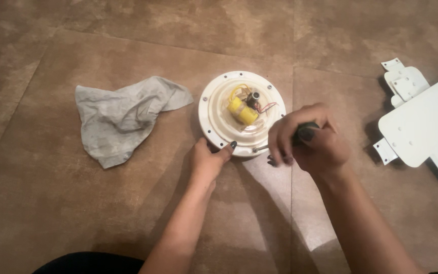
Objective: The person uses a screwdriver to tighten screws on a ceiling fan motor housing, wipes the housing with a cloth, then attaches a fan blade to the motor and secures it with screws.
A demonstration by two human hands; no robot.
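Lying crumpled on the brown tiled floor (128, 213), a grey rag (122, 117) sits at nine o'clock from the round white motor housing (214, 116), near it but apart. Inside the housing show a yellow cylinder (243, 110) and thin red wires. The left hand (210, 158) clasps the housing's rim at six o'clock, fingers curled over the edge. At four o'clock, the right hand (307, 139) is closed tight around a dark-handled screwdriver (305, 133), its metal tip touching the rim at five o'clock. Farther toward three o'clock, well apart, lie white metal blades with brackets (422, 122).
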